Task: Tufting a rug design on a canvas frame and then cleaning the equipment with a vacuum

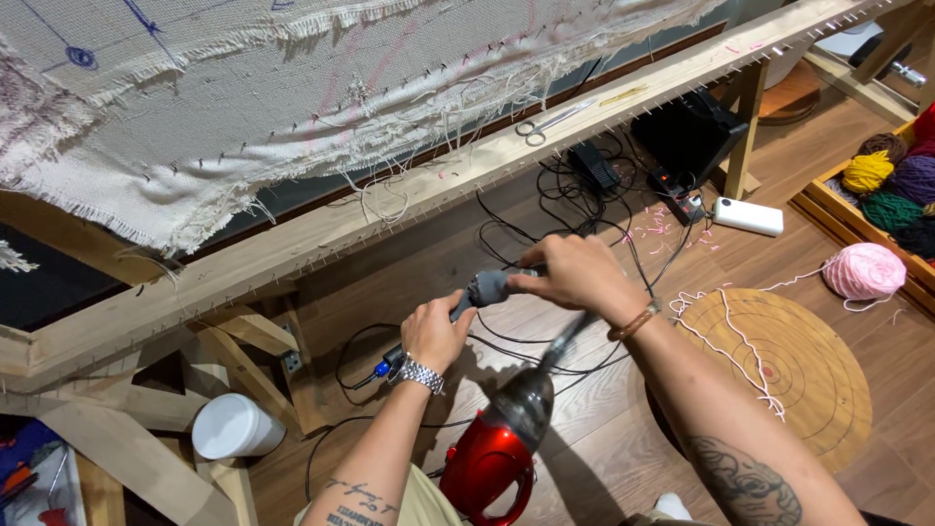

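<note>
My left hand [435, 332] grips the grey handle of a tufting gun [477, 293] with a blue part at its lower end. My right hand [575, 276] is closed around the gun's front end. A silver watch is on my left wrist and a brown band on my right. Just below my hands a red handheld vacuum [499, 453] with a dark nozzle points up toward them. Above, cream backing cloth [243, 107] with frayed edges is stretched on a wooden frame [321, 234].
Black cables [575, 190], a black box [688, 131] and a power strip [682, 200] lie on the wood floor. Scissors [550, 121] rest on the frame rail. A pink yarn ball [864, 270], a round wooden board [799, 375], a crate of yarn [891, 185] and a white cup [232, 426] stand nearby.
</note>
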